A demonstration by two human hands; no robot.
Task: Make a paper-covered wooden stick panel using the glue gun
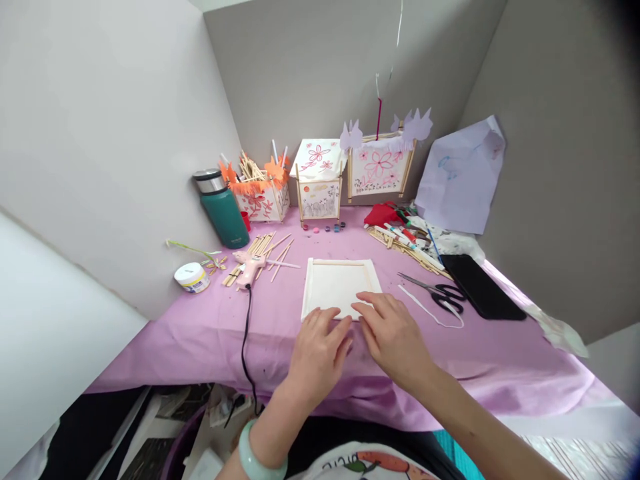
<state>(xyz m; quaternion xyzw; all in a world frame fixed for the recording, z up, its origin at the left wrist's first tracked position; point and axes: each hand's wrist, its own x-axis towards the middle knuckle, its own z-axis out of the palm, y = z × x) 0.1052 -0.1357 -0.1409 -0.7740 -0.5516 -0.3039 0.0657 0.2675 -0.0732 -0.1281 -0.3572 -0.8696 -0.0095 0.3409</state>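
Observation:
A square white paper panel (340,287) lies flat on the table, with thin wooden sticks along its edges and paper folded over them in places. At its near edge, my left hand (323,350) rests its fingertips on the left part, thumb apart from the fingers. My right hand (393,330) reaches over the near right corner with its fingers spread, touching the panel. The two hands almost meet at the middle of that edge, and they hide most of it. Neither hand visibly grips anything.
Left of the panel are a pink glue gun (249,267), loose wooden sticks (280,257), a glue tub (192,277) and a green bottle (225,217). To the right lie scissors (440,291), a white strip (425,311) and a black phone (483,287). Decorated paper lanterns (320,199) stand behind.

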